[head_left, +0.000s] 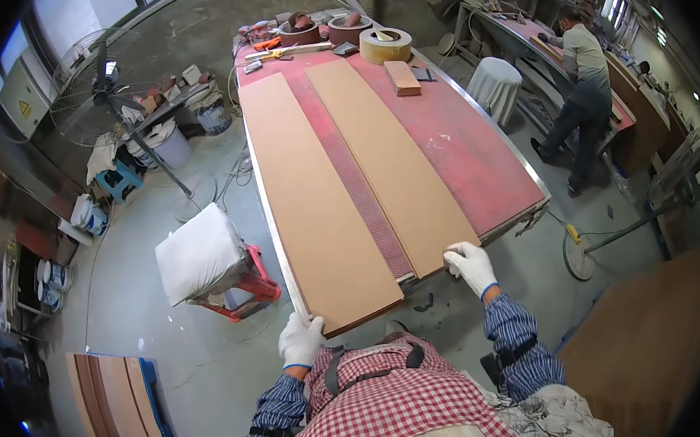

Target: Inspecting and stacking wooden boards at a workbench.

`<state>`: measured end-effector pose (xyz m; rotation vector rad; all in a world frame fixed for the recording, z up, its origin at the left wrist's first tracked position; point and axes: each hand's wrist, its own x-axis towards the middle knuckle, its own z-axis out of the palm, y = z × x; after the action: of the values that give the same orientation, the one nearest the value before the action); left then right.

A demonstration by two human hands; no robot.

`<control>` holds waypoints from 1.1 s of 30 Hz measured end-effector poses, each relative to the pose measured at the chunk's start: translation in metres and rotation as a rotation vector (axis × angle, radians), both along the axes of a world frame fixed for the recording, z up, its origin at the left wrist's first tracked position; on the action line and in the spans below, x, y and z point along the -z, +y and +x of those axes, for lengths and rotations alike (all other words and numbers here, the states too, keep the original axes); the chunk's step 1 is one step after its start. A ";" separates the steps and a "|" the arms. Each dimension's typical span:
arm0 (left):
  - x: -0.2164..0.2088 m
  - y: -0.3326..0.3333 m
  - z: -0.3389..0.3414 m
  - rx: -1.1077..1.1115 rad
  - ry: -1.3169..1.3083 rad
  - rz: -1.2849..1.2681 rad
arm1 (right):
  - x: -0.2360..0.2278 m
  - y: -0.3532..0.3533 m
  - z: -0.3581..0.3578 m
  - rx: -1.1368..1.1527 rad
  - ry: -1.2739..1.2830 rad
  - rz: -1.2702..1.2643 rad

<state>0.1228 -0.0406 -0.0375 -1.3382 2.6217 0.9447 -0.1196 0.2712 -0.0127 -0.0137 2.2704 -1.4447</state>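
Two long, light-brown boards lie side by side on a red-topped worktable (478, 171), running away from me with a red strip showing between them. My left hand (301, 340), in a white knitted glove, is closed on the near left corner of the left board (320, 204). That board's near end sticks out past the table edge. At the near right corner of the right board (391, 166), my right hand (471, 268), gloved the same way, has its fingers curled on the edge. The fingertips under both boards are hidden.
Abrasive rolls (300, 32), a tape roll (386, 45) and a wooden block (402, 78) sit at the table's far end. Left are a cloth-covered stool (205, 253), a standing fan (101, 86) and stacked boards (114, 409). A co-worker (586, 85) bends over another bench.
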 end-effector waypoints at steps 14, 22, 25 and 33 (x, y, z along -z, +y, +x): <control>0.007 0.018 0.000 -0.372 0.125 0.543 | 0.032 0.004 -0.108 -0.467 0.498 0.614; 0.008 -0.030 0.006 -0.335 0.148 0.629 | 0.019 0.009 -0.065 0.034 0.672 0.315; 0.017 -0.069 0.010 -0.284 0.132 0.641 | 0.026 -0.021 -0.007 0.263 0.210 0.151; 0.026 -0.205 0.063 -0.017 0.044 0.567 | 0.074 -0.149 0.100 0.613 -0.042 -0.085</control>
<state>0.1858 -0.2457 -0.0636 -1.1919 2.1135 1.5740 -0.0196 0.1220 -0.0864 0.7359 2.2782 -1.8041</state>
